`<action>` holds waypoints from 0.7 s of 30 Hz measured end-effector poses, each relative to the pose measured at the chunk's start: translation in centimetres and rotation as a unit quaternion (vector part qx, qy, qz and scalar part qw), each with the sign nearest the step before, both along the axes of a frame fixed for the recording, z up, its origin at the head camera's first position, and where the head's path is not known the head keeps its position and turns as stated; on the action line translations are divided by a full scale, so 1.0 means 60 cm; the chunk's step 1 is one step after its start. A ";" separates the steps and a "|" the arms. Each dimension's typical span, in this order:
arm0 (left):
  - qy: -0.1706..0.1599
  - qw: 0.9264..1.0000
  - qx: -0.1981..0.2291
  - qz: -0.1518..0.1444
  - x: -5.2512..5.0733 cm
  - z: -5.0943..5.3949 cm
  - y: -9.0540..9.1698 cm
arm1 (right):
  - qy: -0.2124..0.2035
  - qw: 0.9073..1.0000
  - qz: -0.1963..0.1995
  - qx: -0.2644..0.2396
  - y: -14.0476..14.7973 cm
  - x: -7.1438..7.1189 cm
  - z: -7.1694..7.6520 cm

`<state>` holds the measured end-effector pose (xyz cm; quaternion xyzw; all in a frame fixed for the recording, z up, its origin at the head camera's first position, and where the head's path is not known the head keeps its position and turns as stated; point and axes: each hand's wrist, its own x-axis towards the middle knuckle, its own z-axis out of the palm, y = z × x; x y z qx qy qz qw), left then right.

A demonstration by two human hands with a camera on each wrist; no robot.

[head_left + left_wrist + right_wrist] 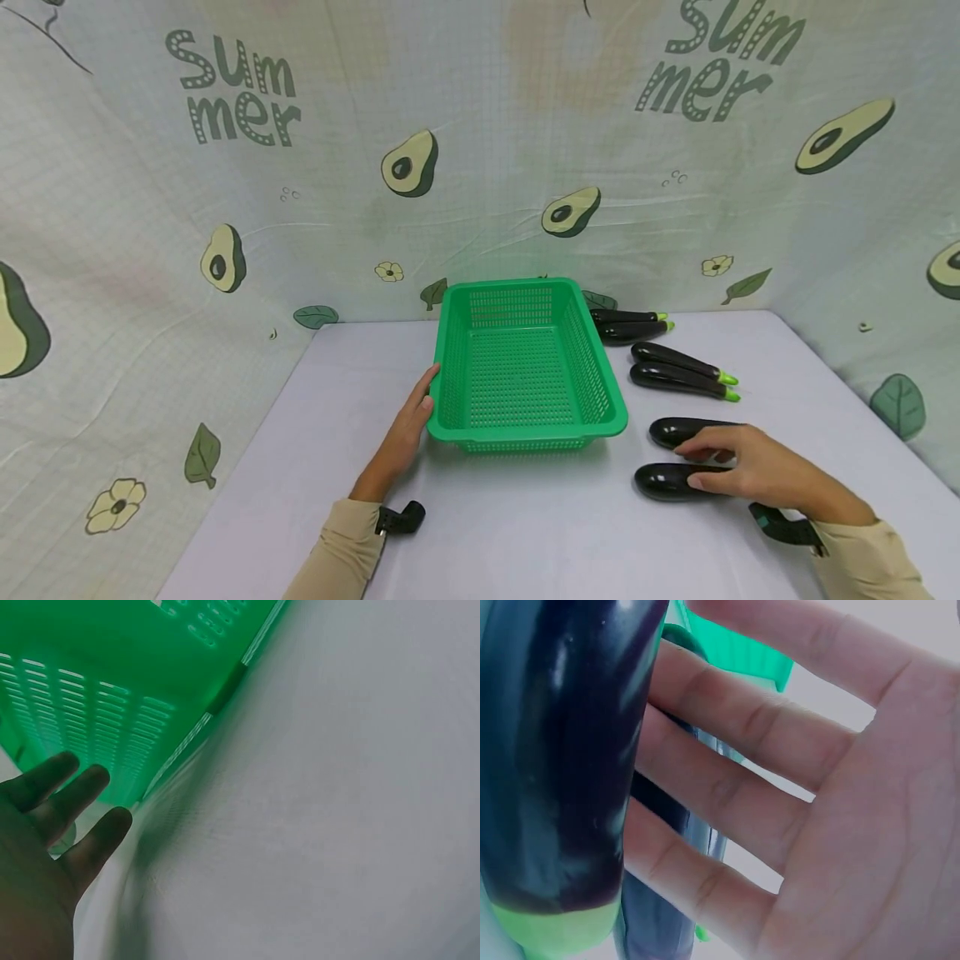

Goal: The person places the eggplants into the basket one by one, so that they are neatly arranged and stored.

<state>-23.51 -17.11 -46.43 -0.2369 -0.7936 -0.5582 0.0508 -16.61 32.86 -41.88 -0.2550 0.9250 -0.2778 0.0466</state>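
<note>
A green plastic basket [525, 437] with slotted sides stands in the middle of the table. My left hand [405, 425] rests against its left side, fingers straight and spread in the left wrist view. On the right, my right hand [765, 471] pinches the nearest eggplant [660, 482], which lies on the table; its thumb is on top and its fingers reach down the far side. In the right wrist view this eggplant [555, 765] hides the fingertips. A second eggplant [671, 431] lies just beyond, partly covered by the hand.
Two more eggplants [671, 377] lie farther back on the right. Behind them another pair [626, 332] is partly hidden by the basket's right rim. A printed cloth [480, 100] hangs along the back and sides of the white table [525, 533].
</note>
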 end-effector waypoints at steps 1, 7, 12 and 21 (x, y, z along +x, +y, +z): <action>0.000 1.000 0.005 -0.003 0.000 0.000 0.001 | -0.008 1.000 -0.002 0.004 0.000 0.000 0.000; 0.007 0.999 0.031 -0.026 -0.001 -0.001 0.003 | -0.029 0.999 -0.002 0.036 -0.002 -0.001 0.001; 0.018 0.998 0.035 -0.039 -0.002 -0.006 0.004 | -0.023 0.999 0.003 0.043 -0.002 -0.002 -0.001; 0.006 0.997 0.051 -0.065 0.000 -0.008 0.006 | -0.034 0.998 0.004 0.043 -0.008 -0.001 0.000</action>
